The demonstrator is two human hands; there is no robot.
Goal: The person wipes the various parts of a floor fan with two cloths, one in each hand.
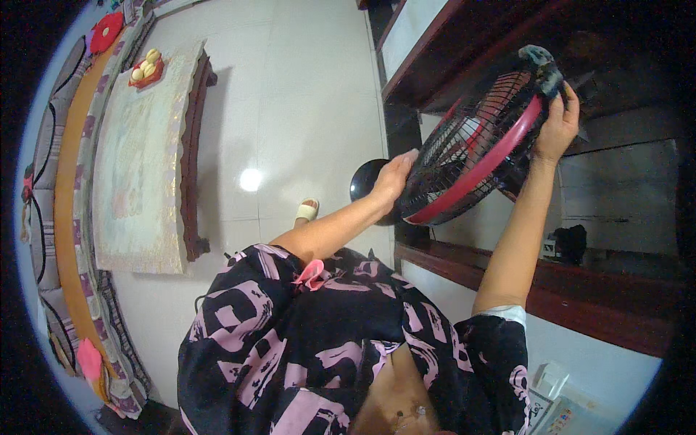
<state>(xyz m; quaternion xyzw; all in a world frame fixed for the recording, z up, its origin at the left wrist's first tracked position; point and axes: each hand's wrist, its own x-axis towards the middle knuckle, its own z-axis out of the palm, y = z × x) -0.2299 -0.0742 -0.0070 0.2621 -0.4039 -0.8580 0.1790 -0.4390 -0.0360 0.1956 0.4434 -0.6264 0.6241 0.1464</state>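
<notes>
An electric pedestal fan (473, 163) with a black wire guard and a red rim stands tilted in front of me to the right. Its round black base (367, 182) rests on the floor, partly behind my left arm. My left hand (395, 176) grips the lower left edge of the guard, its fingertips partly hidden there. High on the right side, my right hand (558, 126) holds a crumpled dark grey-green cloth (544, 68) against the guard's upper edge. Part of the cloth lies over the wires. The fan's stem is mostly hidden behind the guard.
Beyond the fan runs a dark wooden cabinet (598, 296) with an open recess, where a small black object (571, 243) sits. At left, a low cloth-covered table (136, 190) bears a red basket (155, 79) of pale round fruit. A long cushioned sofa (49, 157) lines the left side.
</notes>
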